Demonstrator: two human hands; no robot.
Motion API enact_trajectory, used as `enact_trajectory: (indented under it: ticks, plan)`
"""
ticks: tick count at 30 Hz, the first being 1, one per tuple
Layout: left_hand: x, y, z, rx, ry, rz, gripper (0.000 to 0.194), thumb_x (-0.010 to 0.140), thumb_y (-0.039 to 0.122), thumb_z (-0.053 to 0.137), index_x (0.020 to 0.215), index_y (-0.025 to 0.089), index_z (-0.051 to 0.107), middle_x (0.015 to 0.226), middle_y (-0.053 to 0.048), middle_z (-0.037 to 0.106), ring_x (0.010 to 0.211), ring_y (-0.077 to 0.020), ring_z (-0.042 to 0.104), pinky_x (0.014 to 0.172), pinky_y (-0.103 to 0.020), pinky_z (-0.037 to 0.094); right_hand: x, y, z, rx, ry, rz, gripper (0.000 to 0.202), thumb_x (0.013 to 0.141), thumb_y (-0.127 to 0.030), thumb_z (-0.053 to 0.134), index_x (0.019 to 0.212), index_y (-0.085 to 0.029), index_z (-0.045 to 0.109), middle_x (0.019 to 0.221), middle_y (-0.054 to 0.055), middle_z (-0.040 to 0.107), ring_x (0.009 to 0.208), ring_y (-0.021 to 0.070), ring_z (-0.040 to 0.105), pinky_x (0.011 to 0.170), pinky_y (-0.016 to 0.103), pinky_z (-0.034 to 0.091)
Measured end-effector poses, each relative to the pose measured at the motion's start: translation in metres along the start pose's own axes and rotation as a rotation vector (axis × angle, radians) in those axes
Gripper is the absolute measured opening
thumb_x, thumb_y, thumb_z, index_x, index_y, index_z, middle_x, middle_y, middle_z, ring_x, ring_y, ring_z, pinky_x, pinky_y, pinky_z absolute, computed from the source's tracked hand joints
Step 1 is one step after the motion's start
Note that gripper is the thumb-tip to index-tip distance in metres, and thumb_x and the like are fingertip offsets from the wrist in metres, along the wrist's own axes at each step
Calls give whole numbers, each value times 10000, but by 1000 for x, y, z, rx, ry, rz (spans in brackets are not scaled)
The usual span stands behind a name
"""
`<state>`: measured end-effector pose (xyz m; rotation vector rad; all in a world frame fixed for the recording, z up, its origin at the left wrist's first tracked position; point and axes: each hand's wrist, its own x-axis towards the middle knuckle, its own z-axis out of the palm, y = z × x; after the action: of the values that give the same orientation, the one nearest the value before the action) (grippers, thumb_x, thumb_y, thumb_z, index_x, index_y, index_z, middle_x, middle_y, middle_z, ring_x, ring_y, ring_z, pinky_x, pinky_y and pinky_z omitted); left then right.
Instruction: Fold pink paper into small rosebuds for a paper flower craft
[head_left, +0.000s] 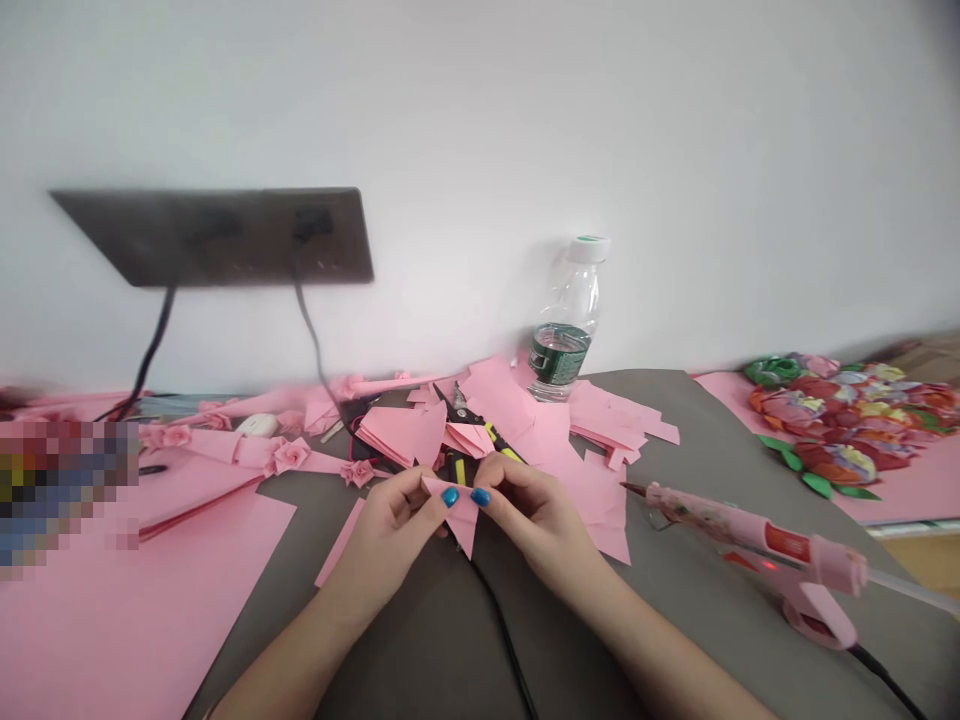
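Right now, the left hand (375, 548) and the right hand (559, 530) meet at centre frame, fingers pinched narrow on either side of a paper triangle (463, 525), its point hanging down. It's a plain, pointed shape, with no petals on it, so this piece looks to be at an early stage. Just beyond, pliers (463, 412) lie among folded papers (405, 432), and those look unshaped too. Over to the left, several paper roses (291, 456) already have their curled form, while a big pink sheet (150, 620) lies flat at lower left. A bottle (559, 352) stands upper right of centre; a glue gun (834, 565) rests on the tabletop (405, 660) at lower right, red light showing, with colourful flowers (832, 460) behind.
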<state>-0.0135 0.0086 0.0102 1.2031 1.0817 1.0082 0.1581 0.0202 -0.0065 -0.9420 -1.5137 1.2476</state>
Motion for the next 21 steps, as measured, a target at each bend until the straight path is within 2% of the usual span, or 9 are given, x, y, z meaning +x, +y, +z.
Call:
enact_trajectory:
  ticks: [8,12,16,21]
  plan:
    - [0,-4,-1,55,-9,46,309,898,407,582,689,188,522,671,43,441,642,-126,428,594,-215,376,2,-2,-2,-41,-59,-14,481,959,-581,469,672,-198,520,670,-2,486,636,148,431,613,278,358]
    - [-2,-1,1,114,3,40,299,883,408,591,698,183,525,685,34,454,664,-134,428,608,-223,375,1,-3,-2,-15,-68,41,429,906,-587,571,724,-198,550,699,-3,506,653,150,455,611,270,374]
    - [-3,0,2,149,15,37,301,882,424,572,710,181,530,688,26,464,669,-140,435,601,-227,378,1,-4,-2,0,-66,3,492,933,-628,487,707,-195,549,691,0,510,647,150,452,621,281,369]
    - [-3,0,2,148,9,58,289,896,411,557,721,181,558,693,21,477,664,-143,458,602,-231,389,0,-5,0,58,-93,115,389,839,-557,678,783,-189,566,730,-4,525,646,137,437,576,262,338]
